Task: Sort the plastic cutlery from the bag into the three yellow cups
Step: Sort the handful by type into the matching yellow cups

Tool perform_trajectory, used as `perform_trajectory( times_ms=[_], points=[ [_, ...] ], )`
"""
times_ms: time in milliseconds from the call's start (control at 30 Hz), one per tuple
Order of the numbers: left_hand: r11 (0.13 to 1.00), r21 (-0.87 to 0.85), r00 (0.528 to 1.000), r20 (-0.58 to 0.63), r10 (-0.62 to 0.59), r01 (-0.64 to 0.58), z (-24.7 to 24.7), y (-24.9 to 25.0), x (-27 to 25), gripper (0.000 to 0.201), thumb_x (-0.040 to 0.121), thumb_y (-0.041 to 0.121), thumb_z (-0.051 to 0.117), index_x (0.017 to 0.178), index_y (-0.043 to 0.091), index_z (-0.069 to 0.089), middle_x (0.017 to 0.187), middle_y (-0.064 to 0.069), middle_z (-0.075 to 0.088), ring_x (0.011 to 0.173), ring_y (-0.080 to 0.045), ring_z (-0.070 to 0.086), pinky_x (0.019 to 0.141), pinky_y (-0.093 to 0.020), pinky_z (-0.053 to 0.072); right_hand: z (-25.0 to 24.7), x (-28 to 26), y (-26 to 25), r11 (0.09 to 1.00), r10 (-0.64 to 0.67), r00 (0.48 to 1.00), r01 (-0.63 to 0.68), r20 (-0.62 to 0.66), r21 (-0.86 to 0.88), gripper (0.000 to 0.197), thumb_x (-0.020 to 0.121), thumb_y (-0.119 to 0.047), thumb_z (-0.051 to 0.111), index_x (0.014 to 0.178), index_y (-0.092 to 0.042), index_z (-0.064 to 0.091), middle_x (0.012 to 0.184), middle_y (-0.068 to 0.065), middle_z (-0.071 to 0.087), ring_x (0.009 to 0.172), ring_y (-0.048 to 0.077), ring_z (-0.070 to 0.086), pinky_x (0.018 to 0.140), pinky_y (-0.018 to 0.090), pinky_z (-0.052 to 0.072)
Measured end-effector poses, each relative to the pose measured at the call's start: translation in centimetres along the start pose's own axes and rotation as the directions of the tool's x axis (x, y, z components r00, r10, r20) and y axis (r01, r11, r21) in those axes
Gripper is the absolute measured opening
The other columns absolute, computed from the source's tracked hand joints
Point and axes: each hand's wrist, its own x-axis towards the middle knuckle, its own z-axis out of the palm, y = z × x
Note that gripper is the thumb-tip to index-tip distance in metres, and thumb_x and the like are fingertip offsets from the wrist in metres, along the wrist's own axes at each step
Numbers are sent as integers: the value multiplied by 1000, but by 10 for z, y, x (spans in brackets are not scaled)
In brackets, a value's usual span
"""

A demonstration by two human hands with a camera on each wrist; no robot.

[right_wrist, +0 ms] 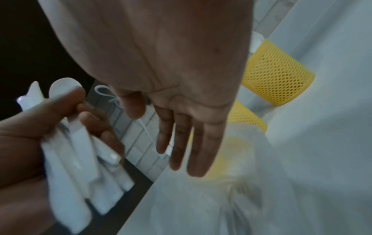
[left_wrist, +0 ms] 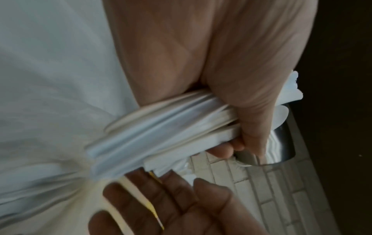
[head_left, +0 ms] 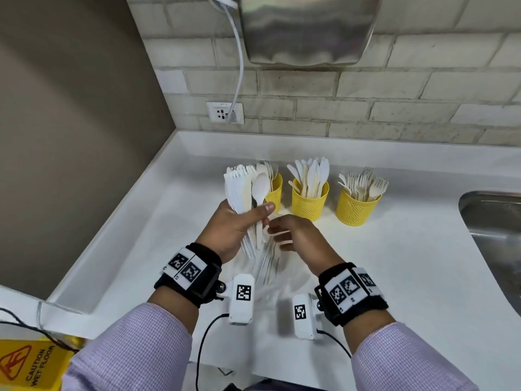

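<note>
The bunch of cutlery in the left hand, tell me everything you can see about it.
The bunch of cutlery is a fanned sheaf of white and cream plastic pieces, serrated knives mostly, with one spoon in front. It stands roughly upright, heads up, above the white counter and in front of the leftmost yellow cup. The left hand grips its handles; the right hand is beside it, fingers straight.

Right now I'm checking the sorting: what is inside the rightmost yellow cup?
The rightmost yellow cup holds forks, tines up, fanned above the rim. Their handles and the cup's bottom are hidden by its mesh wall.
</note>
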Motion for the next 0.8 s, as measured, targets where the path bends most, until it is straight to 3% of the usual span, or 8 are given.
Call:
perform_trajectory(
  times_ms=[100, 200, 267, 367, 467, 600, 700, 800],
  points=[
    [997, -71, 999, 27, 22, -20, 7, 7, 2, 28, 83, 16, 83, 99, 1, 66, 81, -18, 59, 80, -30, 58, 78, -41, 52, 8, -7, -8, 951, 57, 986, -103, 159, 293, 39, 85, -34, 49, 107, -7, 69, 96, 12, 70, 93, 30, 66, 89, 43, 54],
    [995, -22, 995, -14, 95, -95, 19, 15, -2, 19, 80, 13, 82, 95, 8, 71, 83, -11, 69, 80, -26, 67, 74, -36, 58, 12, -12, -17, 865, 106, 944, -243, 312, 439, 52, 99, -33, 34, 129, 2, 60, 122, 33, 65, 112, 52, 64, 99, 51, 54],
    [985, 89, 989, 15, 149, -149, 26, 15, -5, 17, 83, 6, 83, 97, 13, 75, 91, -6, 76, 89, -23, 73, 84, -35, 61, 11, -12, -23, 803, 87, 945, -254, 316, 538, 48, 106, -37, 34, 133, -7, 61, 131, 23, 66, 120, 48, 62, 100, 56, 54],
    [966, 188, 984, 33, 173, -176, 37, 10, -7, 20, 84, 1, 80, 101, 12, 75, 93, -1, 79, 92, -14, 74, 84, -29, 58, 7, -14, -31, 756, 58, 956, -230, 287, 613, 41, 108, -32, 37, 136, -13, 60, 131, 10, 69, 117, 33, 68, 84, 50, 61],
    [957, 223, 982, 12, 190, -188, 48, 4, -6, 24, 85, 2, 79, 107, 10, 75, 93, 3, 80, 92, -8, 75, 80, -20, 55, 1, -15, -33, 746, 75, 954, -247, 290, 618, 41, 109, -30, 34, 132, -13, 63, 126, 10, 72, 106, 28, 74, 74, 43, 63],
    [932, 294, 977, 29, 213, -212, 56, 3, -3, 16, 89, 8, 78, 100, 18, 75, 91, 6, 79, 90, -7, 74, 80, -22, 56, -12, -16, -29, 864, 128, 962, -227, 241, 449, 48, 107, -46, 35, 128, -16, 67, 120, 10, 74, 98, 35, 74, 83, 47, 62],
    [926, 296, 973, 83, 217, -232, 58, 8, -1, 15, 90, 8, 74, 103, 15, 73, 92, 8, 78, 90, -7, 73, 81, -20, 55, -36, -17, -33, 969, 80, 992, -99, 93, 226, 35, 104, -32, 44, 108, -11, 71, 102, 12, 74, 88, 35, 72, 88, 44, 57],
    [920, 325, 975, 118, 189, -218, 62, 11, 0, 17, 92, 5, 71, 107, 14, 72, 89, 12, 78, 87, -3, 73, 78, -16, 53, -68, -19, -42, 971, -74, 997, 74, -9, 229, 24, 99, -18, 54, 106, -3, 71, 103, 19, 73, 91, 34, 69, 90, 48, 56]
  ],
)
